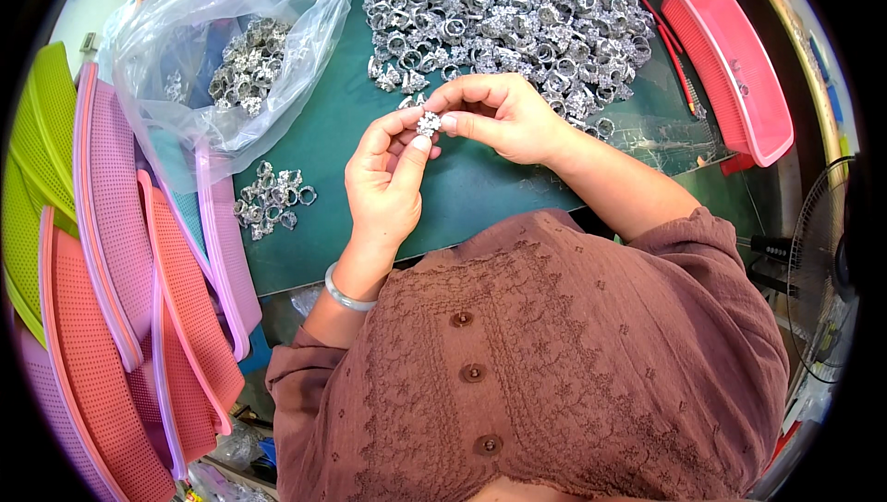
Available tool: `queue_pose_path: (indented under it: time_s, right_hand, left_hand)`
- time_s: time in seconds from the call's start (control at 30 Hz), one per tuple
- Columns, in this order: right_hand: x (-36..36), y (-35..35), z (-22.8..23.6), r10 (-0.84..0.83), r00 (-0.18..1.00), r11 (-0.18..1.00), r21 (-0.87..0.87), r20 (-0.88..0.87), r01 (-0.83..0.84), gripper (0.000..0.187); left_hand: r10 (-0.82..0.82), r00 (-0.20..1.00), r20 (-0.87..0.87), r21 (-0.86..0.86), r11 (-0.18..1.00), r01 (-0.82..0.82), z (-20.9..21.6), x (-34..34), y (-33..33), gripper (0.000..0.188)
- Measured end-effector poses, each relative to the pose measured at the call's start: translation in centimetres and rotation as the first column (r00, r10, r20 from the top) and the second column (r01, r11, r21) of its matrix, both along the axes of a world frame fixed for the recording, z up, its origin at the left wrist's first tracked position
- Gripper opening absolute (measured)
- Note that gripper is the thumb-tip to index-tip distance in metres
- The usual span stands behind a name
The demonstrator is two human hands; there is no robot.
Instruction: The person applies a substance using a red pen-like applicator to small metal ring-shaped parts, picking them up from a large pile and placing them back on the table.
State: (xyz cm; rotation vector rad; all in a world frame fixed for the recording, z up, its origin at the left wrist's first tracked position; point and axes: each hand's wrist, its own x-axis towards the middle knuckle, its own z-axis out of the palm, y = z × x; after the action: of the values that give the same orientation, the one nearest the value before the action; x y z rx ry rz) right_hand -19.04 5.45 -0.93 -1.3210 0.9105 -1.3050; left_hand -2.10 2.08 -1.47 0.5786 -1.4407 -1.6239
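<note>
Between my two hands, above the near part of the green table, is a silver ring [428, 123] with a sparkling cluster on its face. My left hand [388, 162] pinches it between thumb and fingers. From the other side, the thumb and forefinger of my right hand [504, 119] grip its edge. A large heap of similar rings [508, 17] covers the far middle of the table, just beyond my hands. To the left of my left hand lies a small pile of rings [271, 199].
A clear plastic bag [305, 77] with more rings [248, 68] stands at the far left. Green, purple and orange perforated baskets [111, 216] crowd the left side. At the right are red-handled pliers [679, 59], a pink basket [739, 123] and a fan [818, 253].
</note>
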Motion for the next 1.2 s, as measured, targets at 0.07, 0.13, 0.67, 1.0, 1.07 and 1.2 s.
queue_pose_path:
  time_s: [0.07, 0.13, 0.67, 1.0, 1.07, 1.2]
  right_hand:
    - [-0.03, -0.02, -0.16, -0.001, 1.000, 1.000, -0.007, -0.001, 0.001, 0.018]
    - [-0.07, -0.03, -0.37, -0.006, 1.000, 1.000, -0.016, -0.008, 0.005, 0.018]
    - [-0.04, 0.08, -0.21, 0.020, 0.999, 1.000, -0.023, 0.025, -0.019, 0.021]
    - [0.01, 0.27, 0.00, -0.045, 0.996, 0.998, -0.057, -0.073, 0.041, 0.020]
    - [-0.04, 0.26, 0.00, -0.076, 0.986, 0.990, -0.126, -0.149, 0.057, 0.019]
    - [0.15, 0.21, -0.08, -0.100, 0.981, 0.981, -0.184, -0.168, 0.068, 0.027]
  left_hand:
    - [0.003, 1.000, 0.004, -0.011, 1.000, -0.003, -0.02, 0.02, 0.00, 0.023]
    - [0.002, 1.000, 0.010, -0.019, 1.000, -0.002, -0.13, 0.04, -0.05, 0.023]
    - [0.007, 1.000, -0.004, 0.001, 1.000, -0.007, -0.15, 0.07, -0.02, 0.025]
    - [-0.013, 1.000, -0.016, 0.063, 0.998, 0.014, 0.00, -0.04, 0.06, 0.025]
    - [-0.033, 0.999, -0.026, 0.160, 0.986, 0.037, 0.12, 0.04, 0.15, 0.026]
    - [-0.078, 0.993, -0.091, 0.325, 0.940, 0.104, 0.65, 0.13, 0.36, 0.026]
